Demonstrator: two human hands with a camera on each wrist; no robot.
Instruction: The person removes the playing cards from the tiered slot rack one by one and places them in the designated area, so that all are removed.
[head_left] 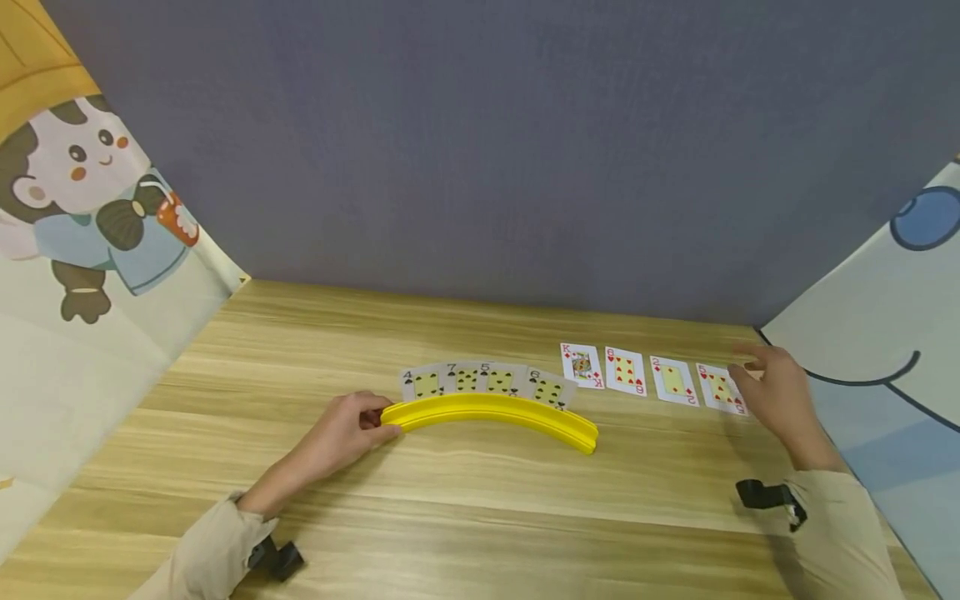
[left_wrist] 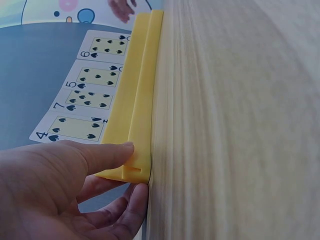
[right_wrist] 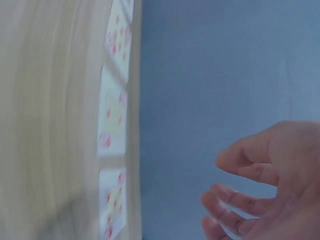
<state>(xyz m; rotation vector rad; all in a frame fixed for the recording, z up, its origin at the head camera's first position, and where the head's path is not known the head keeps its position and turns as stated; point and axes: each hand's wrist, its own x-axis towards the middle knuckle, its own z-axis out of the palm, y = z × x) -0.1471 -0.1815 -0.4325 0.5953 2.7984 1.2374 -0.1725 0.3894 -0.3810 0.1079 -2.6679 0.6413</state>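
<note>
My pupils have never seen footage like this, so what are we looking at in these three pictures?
There is no robot here, just a person working bare-handed. The widest picture comes from a camera worn on the head; the others from a left-wrist camera and a right-wrist camera. On the wood-grain table, four red-suited playing cards lie face up in a row. The left hand grips one end of a curved yellow card holder, in which four spade cards stand: four, seven, five, six. The right hand is near the row's last card, holding nothing.
</note>
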